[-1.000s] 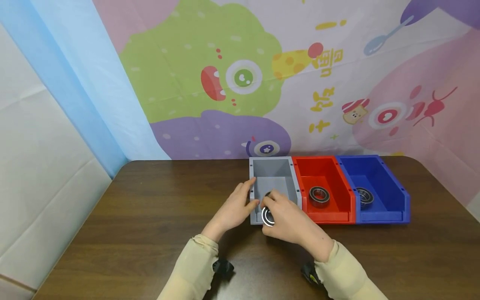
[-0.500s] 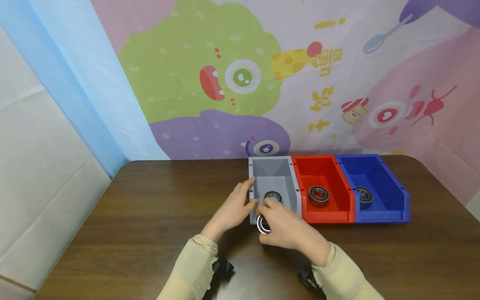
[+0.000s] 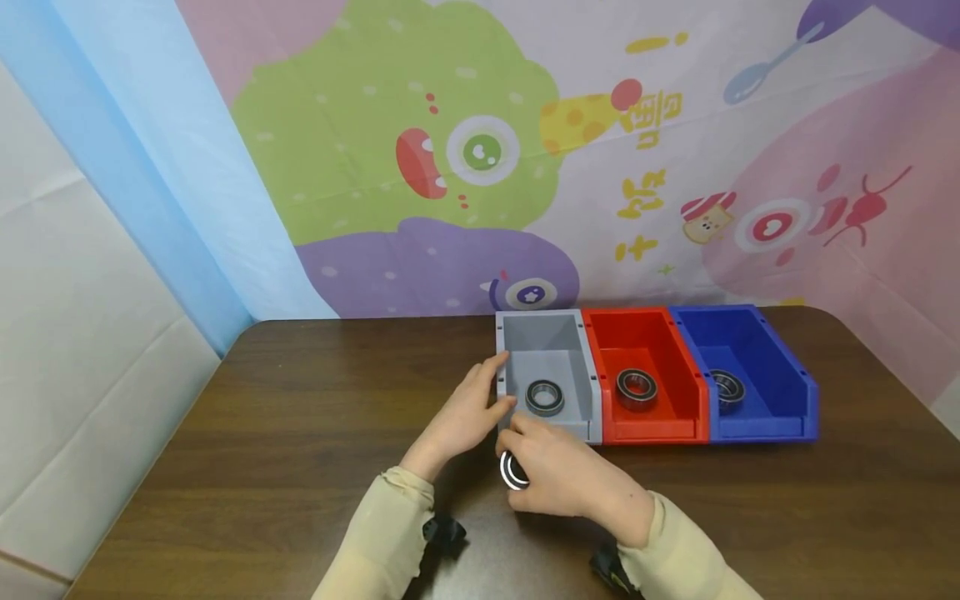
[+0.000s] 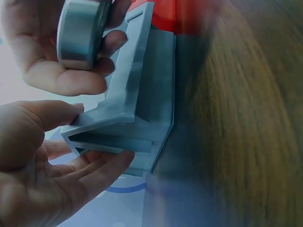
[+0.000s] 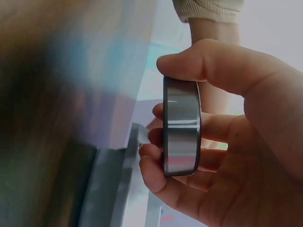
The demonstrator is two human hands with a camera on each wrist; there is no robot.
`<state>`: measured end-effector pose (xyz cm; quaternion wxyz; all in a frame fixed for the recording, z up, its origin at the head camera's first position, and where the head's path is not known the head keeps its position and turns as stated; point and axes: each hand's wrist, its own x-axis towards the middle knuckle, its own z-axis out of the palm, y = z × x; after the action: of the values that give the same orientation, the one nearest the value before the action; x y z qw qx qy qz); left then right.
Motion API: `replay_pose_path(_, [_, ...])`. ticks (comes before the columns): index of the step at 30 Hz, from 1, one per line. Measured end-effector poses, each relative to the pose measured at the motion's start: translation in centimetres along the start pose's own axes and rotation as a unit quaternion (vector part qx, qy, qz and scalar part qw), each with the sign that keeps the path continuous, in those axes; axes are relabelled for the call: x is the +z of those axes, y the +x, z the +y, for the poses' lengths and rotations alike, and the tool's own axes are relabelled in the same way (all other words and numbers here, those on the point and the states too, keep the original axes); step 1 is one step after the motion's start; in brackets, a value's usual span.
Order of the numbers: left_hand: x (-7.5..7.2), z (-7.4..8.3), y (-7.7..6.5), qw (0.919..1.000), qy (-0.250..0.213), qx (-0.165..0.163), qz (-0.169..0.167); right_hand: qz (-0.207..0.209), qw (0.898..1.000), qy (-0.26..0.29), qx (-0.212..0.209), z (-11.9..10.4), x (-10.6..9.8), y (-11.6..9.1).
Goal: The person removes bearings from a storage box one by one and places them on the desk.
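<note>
R hand (image 3: 562,477) w/ bearing (image 5: 182,127), nr gray bin (image 3: 551,367).
Grip closed round bearing's outer edge; L hand (image 3: 459,422) grips bin's side.

Spreading across the lower view as a dark brown, wood-grained tabletop (image 3: 300,408), rounding off at both far corners and shining softly near the front middle. Standing directly on it, right of centre and toward the far edge: a light grey, open-topped rectangular plastic bin (image 3: 551,362), then a bright red plastic bin (image 3: 675,408) of like shape, then a deep blue plastic bin (image 3: 765,429). Sitting in one row, touching side to side, facing the near edge with low fronts.
</note>
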<state>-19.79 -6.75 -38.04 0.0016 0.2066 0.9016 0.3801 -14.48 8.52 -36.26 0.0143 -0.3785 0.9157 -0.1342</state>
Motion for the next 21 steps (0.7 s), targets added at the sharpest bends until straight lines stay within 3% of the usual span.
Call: replay_pose_path(21, [-0.1, 0.0, -0.1, 0.9999, 0.005, 0.013, 0.001, -0.046, 0.997, -0.043, -0.038, -1.8, 1.6, -0.1])
